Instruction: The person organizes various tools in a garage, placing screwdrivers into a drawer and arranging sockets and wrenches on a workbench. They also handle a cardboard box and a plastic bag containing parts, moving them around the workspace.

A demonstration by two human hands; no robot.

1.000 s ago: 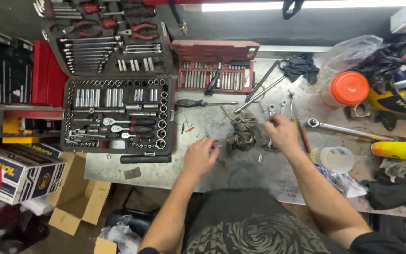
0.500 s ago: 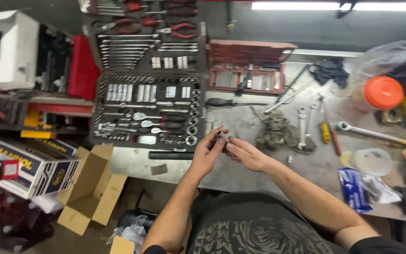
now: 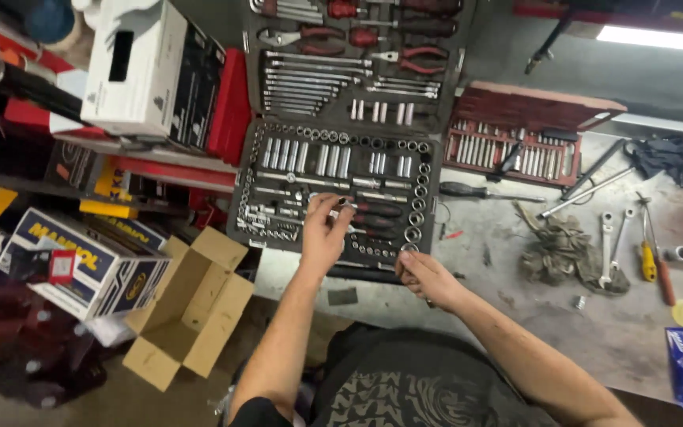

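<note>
An open black socket set case (image 3: 278, 186) lies on the workbench, with rows of chrome sockets and a ratchet in it. My left hand (image 3: 324, 237) reaches into the case's middle, and its fingertips pinch a small chrome socket (image 3: 343, 203). My right hand (image 3: 427, 277) rests at the case's front right corner with its fingers curled. I cannot see anything inside it. The case's raised lid (image 3: 357, 63) holds wrenches and red-handled pliers.
A red bit set case (image 3: 519, 146), a black-handled screwdriver (image 3: 468, 190), a dirty rag (image 3: 559, 249), loose wrenches (image 3: 606, 237) and a yellow-handled screwdriver (image 3: 648, 261) lie to the right. An open cardboard box (image 3: 195, 308) and printed boxes (image 3: 81, 253) stand left, below the bench.
My hands have left the rag, met over a small part in front of me, then separated. The left one has gone into the socket case. The view has shifted left.
</note>
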